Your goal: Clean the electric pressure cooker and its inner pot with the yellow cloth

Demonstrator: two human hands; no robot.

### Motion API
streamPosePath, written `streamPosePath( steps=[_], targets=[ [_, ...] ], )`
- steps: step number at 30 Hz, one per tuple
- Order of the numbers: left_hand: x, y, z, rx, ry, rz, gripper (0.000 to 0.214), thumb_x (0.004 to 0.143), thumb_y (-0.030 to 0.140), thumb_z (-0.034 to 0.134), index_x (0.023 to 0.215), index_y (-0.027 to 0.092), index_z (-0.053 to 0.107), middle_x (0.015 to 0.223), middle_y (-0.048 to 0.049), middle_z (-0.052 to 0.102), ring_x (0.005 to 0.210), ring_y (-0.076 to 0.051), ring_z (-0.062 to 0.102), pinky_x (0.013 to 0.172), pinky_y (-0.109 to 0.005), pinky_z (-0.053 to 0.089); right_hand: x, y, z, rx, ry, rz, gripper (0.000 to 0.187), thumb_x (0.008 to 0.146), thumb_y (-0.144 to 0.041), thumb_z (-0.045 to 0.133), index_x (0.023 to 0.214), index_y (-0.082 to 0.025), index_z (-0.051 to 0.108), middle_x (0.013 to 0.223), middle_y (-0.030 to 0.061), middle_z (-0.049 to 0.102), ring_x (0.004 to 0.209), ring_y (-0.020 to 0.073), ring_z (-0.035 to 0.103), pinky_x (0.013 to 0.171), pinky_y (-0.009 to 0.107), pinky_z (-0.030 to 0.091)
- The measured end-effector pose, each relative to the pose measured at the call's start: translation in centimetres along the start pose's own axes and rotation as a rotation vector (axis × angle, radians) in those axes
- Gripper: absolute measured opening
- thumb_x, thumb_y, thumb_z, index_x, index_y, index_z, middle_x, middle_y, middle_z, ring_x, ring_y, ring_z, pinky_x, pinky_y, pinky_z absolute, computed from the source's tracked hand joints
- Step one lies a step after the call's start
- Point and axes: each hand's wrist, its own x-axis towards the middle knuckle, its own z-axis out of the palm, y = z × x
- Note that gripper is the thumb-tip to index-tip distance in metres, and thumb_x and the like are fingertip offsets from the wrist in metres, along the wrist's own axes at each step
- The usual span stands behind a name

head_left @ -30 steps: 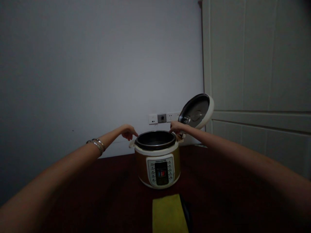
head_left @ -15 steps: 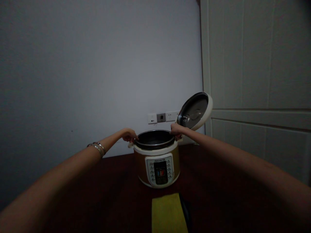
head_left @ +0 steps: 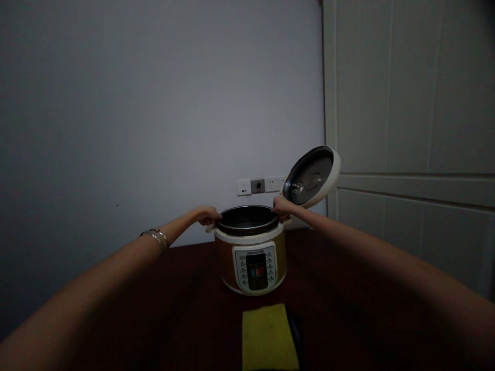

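A rice cooker [head_left: 252, 263] with a white front panel stands on the dark red table, its lid [head_left: 312, 175] tilted up to the right. The dark inner pot [head_left: 247, 230] sits in the cooker's mouth, its metal rim showing just above the white collar. My left hand [head_left: 209, 215] is closed on the pot's left rim. On the opposite side my right hand [head_left: 281, 207] pinches the right rim, close to the lid's hinge. Fingertips of both hands are partly hidden, and the pot's inside is dark.
A yellow cloth-like item [head_left: 268, 337] with a dark object beside it lies in front of the cooker. Wall sockets [head_left: 258, 186] sit behind it on the pale wall. A white panelled door [head_left: 410, 129] stands at the right. The table [head_left: 170, 299] is dark red.
The whole view has shifted slightly. Both hands keep their hold on the pot rim, and a little more dark band seems to show under the rim.
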Motion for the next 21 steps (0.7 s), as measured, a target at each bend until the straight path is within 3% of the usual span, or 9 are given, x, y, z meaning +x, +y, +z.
streamPosePath(
  steps=[9,14,21],
  targets=[
    [-0.3,-0.4,0.6,-0.040,0.158,0.057,0.035,0.072,0.047,0.059,0.055,0.017,0.051,0.038,0.0034,0.036,0.037,-0.009,0.033,0.042,-0.025,0.030,-0.8,-0.2,-1.1,0.055,0.000,0.024,0.033,0.088,-0.034,0.055,0.114,-0.013,0.055,0.112,0.0084,0.058,0.095,0.0193,0.059,0.080,0.038,0.051],
    [-1.3,0.0,0.1,-0.080,0.238,0.080,0.030,0.078,0.037,0.055,0.058,0.015,0.051,0.040,0.0033,0.037,0.038,-0.008,0.033,0.043,-0.025,0.032,-1.7,-0.7,-2.4,0.114,0.042,0.036,0.029,0.089,-0.033,0.055,0.108,-0.012,0.057,0.104,0.0068,0.060,0.087,0.0165,0.061,0.074,0.034,0.053],
    [-2.4,1.3,-3.4,-0.135,0.341,0.088,0.026,0.080,0.033,0.054,0.062,0.015,0.050,0.045,0.0015,0.043,0.041,-0.009,0.038,0.045,-0.024,0.035,-3.5,-1.6,-6.0,0.275,0.201,0.022,0.012,0.076,-0.015,0.066,0.079,-0.004,0.062,0.059,0.0031,0.060,0.052,0.0091,0.056,0.049,0.017,0.045]
  ],
)
